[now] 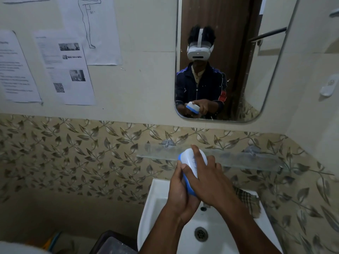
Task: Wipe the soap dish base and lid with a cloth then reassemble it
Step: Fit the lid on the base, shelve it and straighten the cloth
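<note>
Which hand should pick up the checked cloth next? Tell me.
Probably the right hand: it only lies over the soap dish, nearest the cloth on the sink's right rim. The left hand grips the dish.

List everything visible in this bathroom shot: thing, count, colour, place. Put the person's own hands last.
Soap dish: one, white lid on blue base, held above the sink.
Sink: one, white, bottom centre, with a metal drain.
Cloth: one, dark checked, on the sink's right rim.
Glass shelf: one, clear, on the wall behind the soap dish.
Mirror: one, rounded corners, above the shelf, reflecting the person.
Printed papers: at least four, white, stuck to the wall at upper left.
Leaf-pattern tiles: beige and grey band across the wall.
Wall hook: one, white, right wall.
Left hand: grips the dish's blue base.
Right hand: lies on the lid, fingers fairly straight.
</note>
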`<act>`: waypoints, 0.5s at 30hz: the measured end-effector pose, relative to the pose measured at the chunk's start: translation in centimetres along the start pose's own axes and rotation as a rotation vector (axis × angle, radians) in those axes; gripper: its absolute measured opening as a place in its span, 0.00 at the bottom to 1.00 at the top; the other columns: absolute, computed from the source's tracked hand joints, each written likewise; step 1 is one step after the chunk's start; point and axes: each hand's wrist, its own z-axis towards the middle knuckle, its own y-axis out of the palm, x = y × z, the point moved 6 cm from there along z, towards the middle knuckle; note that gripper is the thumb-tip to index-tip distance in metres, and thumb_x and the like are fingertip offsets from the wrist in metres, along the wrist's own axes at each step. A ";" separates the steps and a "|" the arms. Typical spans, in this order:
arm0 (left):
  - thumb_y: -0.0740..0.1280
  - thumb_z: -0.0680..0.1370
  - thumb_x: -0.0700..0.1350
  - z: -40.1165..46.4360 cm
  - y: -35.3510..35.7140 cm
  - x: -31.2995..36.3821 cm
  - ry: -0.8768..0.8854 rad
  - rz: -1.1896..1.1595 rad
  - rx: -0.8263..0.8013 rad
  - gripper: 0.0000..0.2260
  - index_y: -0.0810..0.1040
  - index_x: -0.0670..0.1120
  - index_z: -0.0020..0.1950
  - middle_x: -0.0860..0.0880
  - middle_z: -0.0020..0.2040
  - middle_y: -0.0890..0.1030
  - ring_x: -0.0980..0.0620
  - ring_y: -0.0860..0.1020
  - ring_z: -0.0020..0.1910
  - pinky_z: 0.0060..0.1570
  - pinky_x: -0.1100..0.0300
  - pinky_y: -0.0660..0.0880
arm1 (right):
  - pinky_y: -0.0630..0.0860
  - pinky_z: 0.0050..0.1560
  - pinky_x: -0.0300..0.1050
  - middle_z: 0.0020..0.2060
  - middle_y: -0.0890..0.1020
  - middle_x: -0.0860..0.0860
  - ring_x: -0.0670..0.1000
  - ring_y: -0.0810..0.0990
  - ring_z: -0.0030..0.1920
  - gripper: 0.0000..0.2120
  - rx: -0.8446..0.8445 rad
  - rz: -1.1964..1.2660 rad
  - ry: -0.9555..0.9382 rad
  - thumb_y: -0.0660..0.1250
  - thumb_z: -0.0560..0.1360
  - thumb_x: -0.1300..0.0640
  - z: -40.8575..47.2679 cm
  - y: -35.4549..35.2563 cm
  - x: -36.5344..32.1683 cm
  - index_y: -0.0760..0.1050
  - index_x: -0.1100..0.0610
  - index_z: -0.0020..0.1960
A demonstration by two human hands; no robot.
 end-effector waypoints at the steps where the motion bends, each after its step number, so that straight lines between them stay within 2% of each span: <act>1: 0.55 0.83 0.59 -0.1 0.1 -0.1 -0.004 0.002 -0.005 0.27 0.74 0.42 0.72 0.39 0.65 0.80 0.42 0.80 0.63 0.65 0.47 0.73 | 0.71 0.61 0.56 0.74 0.60 0.55 0.60 0.66 0.70 0.31 -0.012 0.021 0.015 0.46 0.76 0.30 -0.1 0.0 0.2 0.36 0.32 0.74; 6: 0.55 0.82 0.59 -0.2 0.5 0.1 -0.025 0.012 -0.004 0.26 0.77 0.43 0.70 0.39 0.67 0.79 0.40 0.76 0.68 0.68 0.45 0.72 | 0.73 0.50 0.47 0.72 0.64 0.53 0.57 0.76 0.63 0.33 -0.061 0.142 -0.018 0.55 0.75 0.32 0.1 -0.8 0.8 0.38 0.27 0.72; 9: 0.56 0.82 0.60 -0.3 0.5 1.0 0.008 0.141 0.051 0.26 0.79 0.44 0.68 0.39 0.67 0.79 0.39 0.75 0.69 0.70 0.40 0.69 | 0.74 0.55 0.49 0.68 0.68 0.51 0.55 0.76 0.62 0.35 -0.083 0.141 -0.033 0.57 0.74 0.30 0.0 -1.6 1.3 0.37 0.25 0.70; 12: 0.58 0.80 0.64 -0.2 -0.4 1.9 0.067 0.405 0.132 0.25 0.81 0.49 0.65 0.44 0.61 0.84 0.44 0.81 0.62 0.64 0.43 0.76 | 0.74 0.55 0.47 0.62 0.69 0.47 0.52 0.77 0.60 0.35 -0.092 0.117 -0.065 0.60 0.70 0.29 0.0 -2.3 1.9 0.40 0.21 0.68; 14: 0.62 0.79 0.61 -0.3 -0.7 2.4 0.092 0.531 0.152 0.20 0.82 0.50 0.61 0.47 0.55 0.87 0.48 0.84 0.56 0.56 0.50 0.81 | 0.75 0.56 0.44 0.57 0.70 0.42 0.48 0.76 0.58 0.36 -0.124 0.117 -0.116 0.66 0.66 0.30 0.1 -2.4 2.1 0.45 0.18 0.63; 15: 0.65 0.78 0.58 -0.3 -0.7 2.7 0.104 0.569 0.168 0.18 0.83 0.49 0.60 0.47 0.53 0.87 0.47 0.85 0.54 0.53 0.51 0.82 | 0.73 0.56 0.42 0.56 0.69 0.40 0.46 0.75 0.58 0.38 -0.147 0.117 -0.136 0.70 0.65 0.32 0.0 -2.4 2.2 0.47 0.20 0.63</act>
